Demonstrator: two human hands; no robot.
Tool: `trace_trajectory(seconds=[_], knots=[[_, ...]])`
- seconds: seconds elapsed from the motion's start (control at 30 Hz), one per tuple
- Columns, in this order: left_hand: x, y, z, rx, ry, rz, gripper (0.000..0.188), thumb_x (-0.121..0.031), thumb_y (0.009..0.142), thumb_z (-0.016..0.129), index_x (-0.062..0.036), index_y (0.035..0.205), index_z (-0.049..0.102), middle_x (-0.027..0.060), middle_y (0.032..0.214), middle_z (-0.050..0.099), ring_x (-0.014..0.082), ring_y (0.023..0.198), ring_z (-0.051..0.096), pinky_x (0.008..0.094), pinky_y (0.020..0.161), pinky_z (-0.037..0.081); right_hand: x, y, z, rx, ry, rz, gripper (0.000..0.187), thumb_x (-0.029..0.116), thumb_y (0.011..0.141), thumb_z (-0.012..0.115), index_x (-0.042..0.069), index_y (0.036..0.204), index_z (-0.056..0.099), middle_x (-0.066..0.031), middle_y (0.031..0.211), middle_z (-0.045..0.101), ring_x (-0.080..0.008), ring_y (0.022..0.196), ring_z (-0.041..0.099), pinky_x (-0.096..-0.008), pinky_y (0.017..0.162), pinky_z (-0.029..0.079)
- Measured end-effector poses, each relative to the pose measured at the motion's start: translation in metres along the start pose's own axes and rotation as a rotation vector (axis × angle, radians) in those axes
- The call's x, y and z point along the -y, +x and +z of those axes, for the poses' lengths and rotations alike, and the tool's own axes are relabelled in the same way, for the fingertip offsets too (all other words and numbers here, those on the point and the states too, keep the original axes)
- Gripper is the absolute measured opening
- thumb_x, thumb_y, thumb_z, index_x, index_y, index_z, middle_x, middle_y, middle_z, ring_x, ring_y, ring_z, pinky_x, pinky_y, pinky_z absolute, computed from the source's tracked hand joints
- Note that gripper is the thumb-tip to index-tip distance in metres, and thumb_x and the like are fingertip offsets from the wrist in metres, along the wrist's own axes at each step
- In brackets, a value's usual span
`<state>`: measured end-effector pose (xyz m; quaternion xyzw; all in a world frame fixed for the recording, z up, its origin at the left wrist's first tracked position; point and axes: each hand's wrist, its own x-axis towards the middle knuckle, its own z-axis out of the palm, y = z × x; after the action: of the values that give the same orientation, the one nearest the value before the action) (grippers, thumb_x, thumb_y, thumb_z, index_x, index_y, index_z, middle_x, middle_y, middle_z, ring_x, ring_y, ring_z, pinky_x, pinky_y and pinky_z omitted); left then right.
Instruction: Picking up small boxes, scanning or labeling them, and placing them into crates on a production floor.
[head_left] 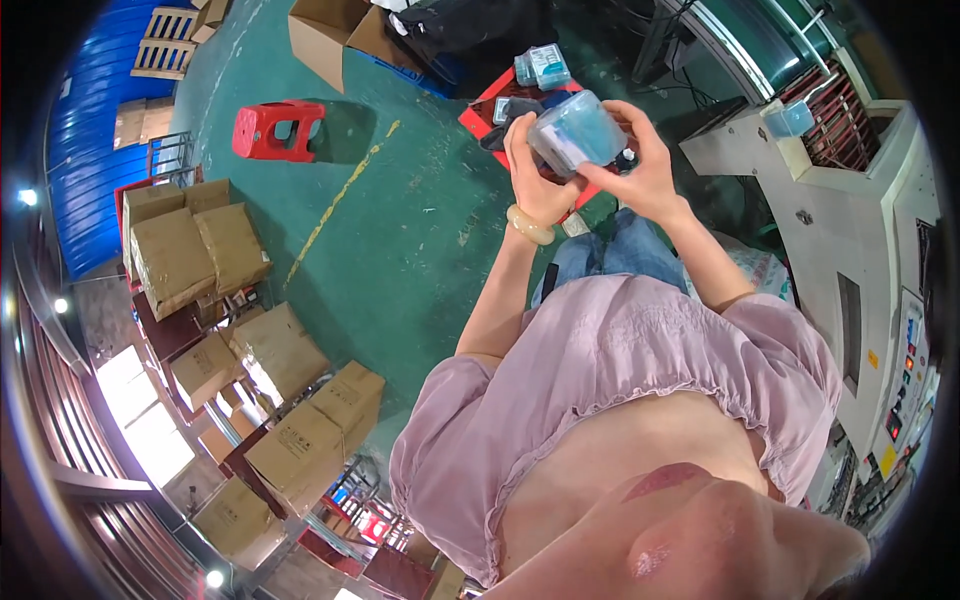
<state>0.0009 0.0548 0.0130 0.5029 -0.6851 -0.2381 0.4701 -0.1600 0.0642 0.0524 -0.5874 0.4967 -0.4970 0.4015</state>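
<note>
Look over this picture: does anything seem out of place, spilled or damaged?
Only the yellow line on the green floor looks odd: patchy and ragged, as if worn. Nothing appears spilled, and the clear box in the fingers shows no visible damage.
</note>
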Motion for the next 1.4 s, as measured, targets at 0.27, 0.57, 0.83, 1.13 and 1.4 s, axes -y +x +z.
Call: trace_trajectory(seconds=[0.27,0.57,0.83,1.13,1.4], knots=[[0.02,-0.02,-0.011,-0.112,-0.695,-0.448,0.091,-0.016,0.057,0.086,-0.0029,0.131,0.036,0.0103,0.117,0.049,0.019,0.108,0.051,0.0335,0.093,0.043,-0.094,0.002,-0.031,-0.148,0.269,0.112,0.032,0.004,0.093,0.05,0.002,0.125,0.05,-0.0073,0.109,0.059,-0.0129,0.097,0.057,-0.0262,0.082,0.046],[0.086,-0.104,-0.022,-0.076,-1.315,-0.901,0.065,-0.025,0.082,0.064,-0.0047,0.137,0.035,0.0102,0.133,0.047,0.0276,0.123,0.046,0.0457,0.103,0.037,-0.244,-0.037,-0.015,0.192,-0.362,0.163,0.074,0.033,0.073,0.074,0.001,0.131,0.042,-0.0213,0.13,0.047,-0.0349,0.123,0.044,-0.04,0.103,0.035],[0.086,-0.081,-0.012,0.199,-0.195,-0.582,0.097,-0.021,0.054,0.088,-0.0063,0.134,0.034,0.014,0.125,0.05,0.0254,0.113,0.053,0.0376,0.087,0.05,-0.219,-0.024,0.008,0.1,-0.337,0.279,0.053,0.03,0.082,0.068,0.005,0.126,0.052,-0.0153,0.095,0.067,-0.0238,0.086,0.066,-0.0326,0.075,0.05],[0.1,-0.08,-0.009,0.102,-0.017,-0.477,0.091,-0.021,0.052,0.086,-0.0066,0.13,0.041,0.0171,0.122,0.051,0.0336,0.111,0.054,0.0398,0.088,0.048,-0.102,-0.029,0.038,0.564,-0.201,0.274,0.035,0.013,0.079,0.065,0.004,0.112,0.059,-0.0143,0.077,0.062,-0.0264,0.067,0.063,-0.0317,0.064,0.048],[0.101,-0.084,-0.015,0.12,-0.054,-0.512,0.09,-0.019,0.053,0.085,-0.0066,0.13,0.041,0.017,0.121,0.052,0.0328,0.109,0.055,0.0396,0.089,0.048,-0.112,-0.029,0.048,0.599,-0.342,0.246,0.031,0.015,0.077,0.065,0.003,0.105,0.058,-0.0195,0.079,0.061,-0.0379,0.072,0.061,-0.038,0.062,0.047]])
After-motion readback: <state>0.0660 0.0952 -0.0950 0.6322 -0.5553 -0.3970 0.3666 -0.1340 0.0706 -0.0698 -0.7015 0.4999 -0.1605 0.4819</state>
